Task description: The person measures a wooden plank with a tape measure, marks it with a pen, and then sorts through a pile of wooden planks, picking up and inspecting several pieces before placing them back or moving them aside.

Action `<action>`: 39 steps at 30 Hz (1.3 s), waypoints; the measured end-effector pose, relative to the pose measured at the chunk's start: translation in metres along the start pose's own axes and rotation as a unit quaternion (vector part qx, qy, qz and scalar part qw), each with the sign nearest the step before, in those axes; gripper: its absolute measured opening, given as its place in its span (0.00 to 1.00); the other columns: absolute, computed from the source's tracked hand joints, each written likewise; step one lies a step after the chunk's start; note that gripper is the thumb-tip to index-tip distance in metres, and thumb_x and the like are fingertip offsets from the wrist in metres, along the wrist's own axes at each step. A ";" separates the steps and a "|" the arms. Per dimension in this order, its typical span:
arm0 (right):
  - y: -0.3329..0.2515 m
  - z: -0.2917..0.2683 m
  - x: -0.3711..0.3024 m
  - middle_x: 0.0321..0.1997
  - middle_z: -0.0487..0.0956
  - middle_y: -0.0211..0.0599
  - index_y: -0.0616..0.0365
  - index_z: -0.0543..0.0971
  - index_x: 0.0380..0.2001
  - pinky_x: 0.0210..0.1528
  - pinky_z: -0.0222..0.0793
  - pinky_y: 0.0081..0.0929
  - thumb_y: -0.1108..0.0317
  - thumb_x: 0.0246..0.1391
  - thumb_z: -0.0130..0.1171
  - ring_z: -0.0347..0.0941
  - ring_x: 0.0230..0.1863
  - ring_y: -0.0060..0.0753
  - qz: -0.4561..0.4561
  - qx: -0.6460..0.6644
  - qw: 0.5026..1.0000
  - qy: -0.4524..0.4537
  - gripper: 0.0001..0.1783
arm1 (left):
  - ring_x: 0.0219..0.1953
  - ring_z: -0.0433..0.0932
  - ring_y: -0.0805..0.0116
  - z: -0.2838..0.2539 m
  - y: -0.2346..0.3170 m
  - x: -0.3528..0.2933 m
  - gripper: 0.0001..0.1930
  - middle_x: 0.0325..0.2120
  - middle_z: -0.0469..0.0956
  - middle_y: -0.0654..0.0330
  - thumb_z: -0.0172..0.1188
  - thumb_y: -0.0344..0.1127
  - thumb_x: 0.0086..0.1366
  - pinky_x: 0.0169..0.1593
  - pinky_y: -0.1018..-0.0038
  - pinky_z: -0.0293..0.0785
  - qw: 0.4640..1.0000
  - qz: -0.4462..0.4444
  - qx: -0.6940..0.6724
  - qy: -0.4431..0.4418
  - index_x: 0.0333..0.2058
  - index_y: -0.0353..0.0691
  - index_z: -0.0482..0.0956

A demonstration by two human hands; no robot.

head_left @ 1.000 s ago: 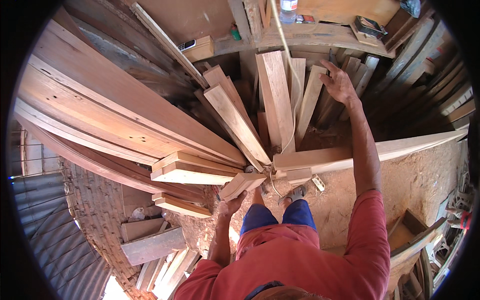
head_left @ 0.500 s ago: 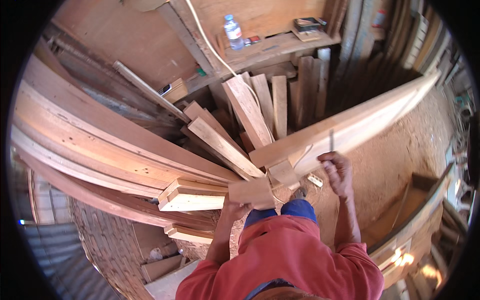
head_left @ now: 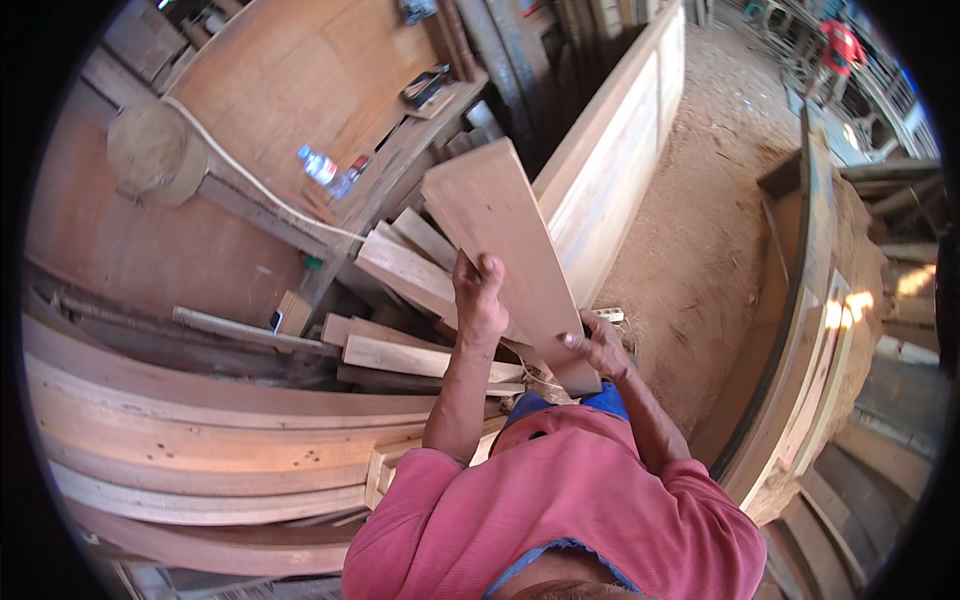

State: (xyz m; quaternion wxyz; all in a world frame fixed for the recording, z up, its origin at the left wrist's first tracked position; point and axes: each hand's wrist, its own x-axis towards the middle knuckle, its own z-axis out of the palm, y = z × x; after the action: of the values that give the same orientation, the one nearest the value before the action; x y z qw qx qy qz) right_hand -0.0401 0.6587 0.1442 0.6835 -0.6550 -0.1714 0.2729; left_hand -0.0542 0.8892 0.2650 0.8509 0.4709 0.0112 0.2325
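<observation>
Currently, head view: left hand (head_left: 480, 302) clamps the left edge of a board (head_left: 515, 235), right hand (head_left: 603, 352) its lower right edge, tilted before the torso. Lifting looks done, setting down not yet; loose planks (head_left: 400, 357) lie untouched, left.

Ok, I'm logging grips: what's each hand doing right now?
Left hand: closed on the wooden board, at its left edge.
Right hand: closed on the same board, near its lower end.
</observation>
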 end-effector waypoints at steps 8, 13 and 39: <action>-0.058 -0.072 -0.005 0.39 0.81 0.34 0.66 0.83 0.49 0.45 0.72 0.31 0.29 0.60 0.64 0.75 0.43 0.26 0.021 -0.042 0.993 0.110 0.43 | 0.56 0.78 0.67 0.012 -0.065 -0.002 0.25 0.53 0.79 0.60 0.67 0.41 0.73 0.60 0.61 0.79 0.971 -0.181 -0.029 -0.154 0.64 0.43 0.70; -0.054 -0.113 -0.026 0.45 0.83 0.35 0.70 0.82 0.55 0.49 0.74 0.30 0.38 0.71 0.55 0.76 0.45 0.26 0.090 -0.126 0.977 0.145 0.38 | 0.59 0.80 0.60 0.041 -0.148 -0.066 0.33 0.59 0.77 0.56 0.68 0.44 0.72 0.62 0.55 0.79 0.941 -0.291 -0.005 -0.174 0.69 0.43 0.64; -0.074 -0.195 -0.165 0.49 0.85 0.37 0.72 0.79 0.59 0.53 0.73 0.26 0.47 0.58 0.72 0.79 0.49 0.25 0.113 0.100 0.986 0.077 0.39 | 0.60 0.79 0.44 0.172 -0.202 -0.009 0.38 0.58 0.77 0.43 0.43 0.64 0.77 0.67 0.43 0.71 0.915 -0.312 -0.240 -0.085 0.71 0.37 0.63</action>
State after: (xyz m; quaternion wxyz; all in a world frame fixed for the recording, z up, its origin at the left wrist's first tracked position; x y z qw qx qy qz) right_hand -0.0445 0.4047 0.2217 0.7216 -0.6176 -0.0149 0.3126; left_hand 0.0561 0.6581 0.1960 0.9655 0.2427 0.0286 -0.0901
